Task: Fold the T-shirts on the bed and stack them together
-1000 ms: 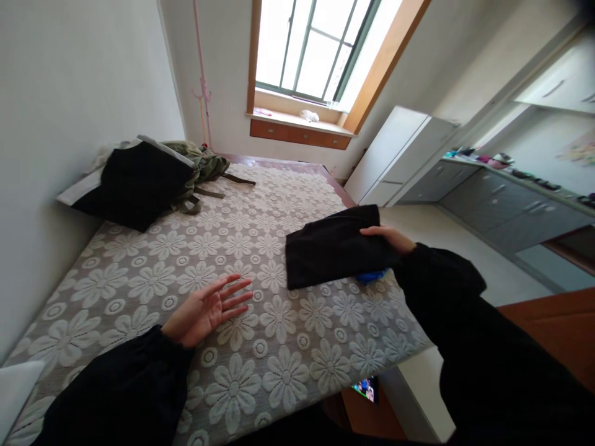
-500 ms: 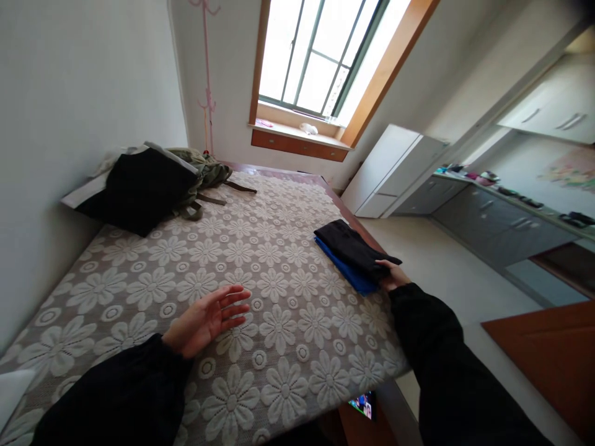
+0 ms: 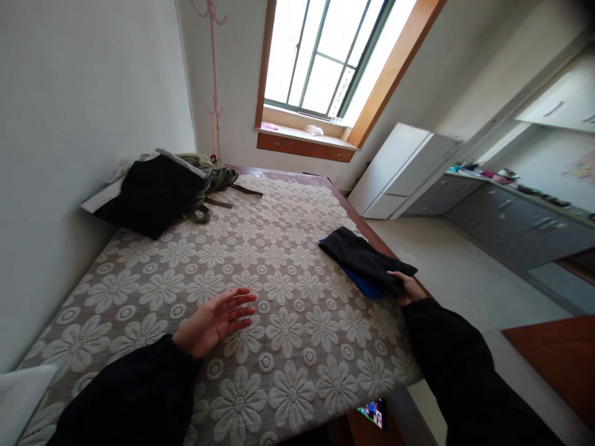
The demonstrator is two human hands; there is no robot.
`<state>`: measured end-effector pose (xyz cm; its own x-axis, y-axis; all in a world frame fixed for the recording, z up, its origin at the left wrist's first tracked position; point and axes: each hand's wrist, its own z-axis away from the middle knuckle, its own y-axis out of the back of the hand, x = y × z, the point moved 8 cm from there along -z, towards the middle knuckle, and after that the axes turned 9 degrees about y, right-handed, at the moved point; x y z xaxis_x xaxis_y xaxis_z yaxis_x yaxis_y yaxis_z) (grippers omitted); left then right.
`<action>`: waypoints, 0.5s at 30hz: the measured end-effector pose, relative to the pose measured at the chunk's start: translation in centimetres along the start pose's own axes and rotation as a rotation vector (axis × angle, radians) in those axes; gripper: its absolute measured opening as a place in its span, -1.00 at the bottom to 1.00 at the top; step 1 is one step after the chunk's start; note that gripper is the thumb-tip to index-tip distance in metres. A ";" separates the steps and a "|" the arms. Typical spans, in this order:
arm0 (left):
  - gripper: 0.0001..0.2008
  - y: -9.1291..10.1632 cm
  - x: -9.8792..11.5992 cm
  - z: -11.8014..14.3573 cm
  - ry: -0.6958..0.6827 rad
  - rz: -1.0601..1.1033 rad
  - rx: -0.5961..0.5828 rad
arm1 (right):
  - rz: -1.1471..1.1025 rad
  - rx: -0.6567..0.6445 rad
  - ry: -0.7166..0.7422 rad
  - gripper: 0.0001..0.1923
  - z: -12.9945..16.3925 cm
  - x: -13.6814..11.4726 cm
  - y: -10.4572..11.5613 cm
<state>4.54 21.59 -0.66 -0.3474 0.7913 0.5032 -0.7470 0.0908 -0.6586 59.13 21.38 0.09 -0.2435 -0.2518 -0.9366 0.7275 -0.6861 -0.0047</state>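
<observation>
Folded black fabric garment (image 3: pixel 365 261) lies atop a folded blue cloth (image 3: pixel 360 285) at the bed's (image 3: pixel 260 347) right edge. Right hand (image 3: pixel 408 287) rests on its near end, fingers loosely curled, not gripping. Left hand (image 3: pixel 214 320) is open, palm up, mid-bed. Garment looks soft, light, floppy; best lifted under both ends.

Black cloth set down

The right hand (image 3: pixel 409 288) has lowered the black cloth (image 3: pixel 365 260) from the air onto the blue cloth (image 3: pixel 367 288) at the bed's (image 3: pixel 279 347) edge.
</observation>
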 end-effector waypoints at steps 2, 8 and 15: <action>-0.83 0.0 0.0 0.1 0.004 -0.001 0.011 | -0.016 0.015 -0.009 -0.83 0.3 0.5 0.1; -0.82 -0.1 0.1 0.2 -0.016 -0.003 -0.012 | -0.043 0.046 0.024 -0.83 0.7 0.8 0.1; -0.82 0.2 -0.1 0.0 -0.002 -0.017 -0.004 | -0.025 0.017 0.119 -0.83 0.4 0.5 0.7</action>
<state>4.46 21.58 -0.84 -0.3358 0.7887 0.5150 -0.7506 0.1064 -0.6522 59.32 20.50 -0.27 -0.1834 -0.1524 -0.9711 0.7107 -0.7031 -0.0239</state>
